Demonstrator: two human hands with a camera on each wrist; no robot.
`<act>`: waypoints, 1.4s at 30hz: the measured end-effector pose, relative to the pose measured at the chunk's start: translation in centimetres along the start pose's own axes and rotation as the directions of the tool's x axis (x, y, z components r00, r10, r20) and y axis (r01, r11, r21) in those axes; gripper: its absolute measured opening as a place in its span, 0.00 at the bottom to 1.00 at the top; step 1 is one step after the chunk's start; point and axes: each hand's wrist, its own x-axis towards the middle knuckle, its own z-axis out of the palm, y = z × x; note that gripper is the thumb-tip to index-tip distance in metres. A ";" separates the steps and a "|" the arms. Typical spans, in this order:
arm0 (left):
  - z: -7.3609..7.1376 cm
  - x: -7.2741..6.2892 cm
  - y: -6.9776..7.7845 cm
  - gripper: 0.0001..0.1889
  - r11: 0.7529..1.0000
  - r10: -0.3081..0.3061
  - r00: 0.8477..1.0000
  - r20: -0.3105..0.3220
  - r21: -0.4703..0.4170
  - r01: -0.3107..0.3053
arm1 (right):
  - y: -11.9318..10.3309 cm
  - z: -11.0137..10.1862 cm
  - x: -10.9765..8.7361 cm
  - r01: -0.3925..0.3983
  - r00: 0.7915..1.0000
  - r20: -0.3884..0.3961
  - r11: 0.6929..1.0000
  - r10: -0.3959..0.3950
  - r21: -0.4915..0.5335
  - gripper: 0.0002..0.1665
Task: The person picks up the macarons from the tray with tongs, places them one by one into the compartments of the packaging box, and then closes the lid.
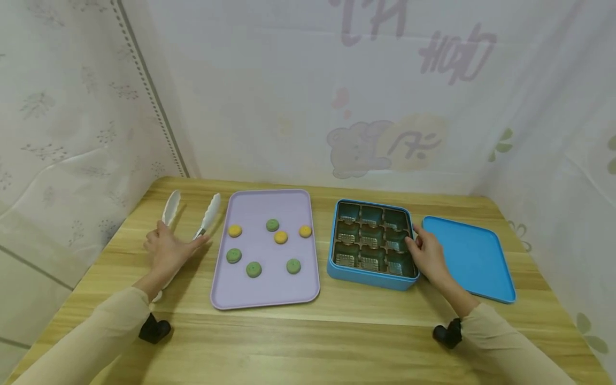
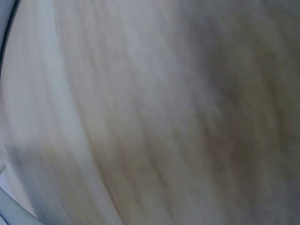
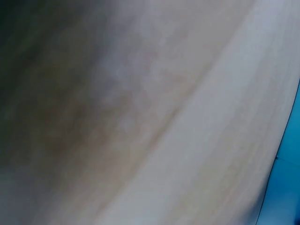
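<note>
In the head view my left hand [image 1: 168, 250] holds a pair of white-tipped tongs [image 1: 209, 215], its fingers over the left arm and its thumb against the right one. The tongs are spread wide. My right hand [image 1: 429, 259] grips the right rim of a blue box [image 1: 370, 277], with the thumb over the edge. Inside the box is a dark divided insert [image 1: 372, 235] with several empty compartments. Between the hands lies a lilac tray [image 1: 262, 294] with several green cookies [image 1: 253, 269] and three yellow cookies [image 1: 280, 237]. Both wrist views show mostly blurred table.
A blue lid [image 1: 474, 256] lies flat right of the box, close to my right hand. The wooden table [image 1: 298, 342] ends at a pale printed curtain [image 1: 269, 107] behind it, with more cloth at both sides.
</note>
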 end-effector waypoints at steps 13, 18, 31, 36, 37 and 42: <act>-2.6 -3.9 -0.7 0.55 0.937 0.350 0.936 0.042 -0.018 -0.350 | -0.4 -0.3 -0.2 -0.026 1.000 0.013 1.000 0.026 0.014 0.24; -2.8 -6.8 0.6 0.53 0.861 0.505 0.859 0.078 0.016 -0.508 | -0.4 -0.3 -0.2 -0.020 1.000 0.006 1.000 0.020 0.012 0.24; -0.6 -11.4 4.3 0.45 0.604 0.757 0.629 0.174 0.180 -0.776 | -0.6 -0.2 -0.1 -0.028 0.999 0.022 1.000 0.028 0.014 0.24; -0.1 -11.5 5.0 0.42 0.582 0.759 0.619 0.201 0.216 -0.784 | -0.4 -0.1 -0.1 -0.036 0.999 0.021 0.999 0.036 0.016 0.24; 0.0 -11.5 5.1 0.42 0.578 0.759 0.618 0.205 0.224 -0.785 | -0.4 -0.1 -0.1 -0.034 0.999 0.021 0.999 0.034 0.016 0.24; 0.3 -11.5 5.7 0.40 0.558 0.760 0.610 0.223 0.258 -0.789 | -0.3 -0.1 -0.2 -0.027 0.999 0.019 1.000 0.026 0.015 0.24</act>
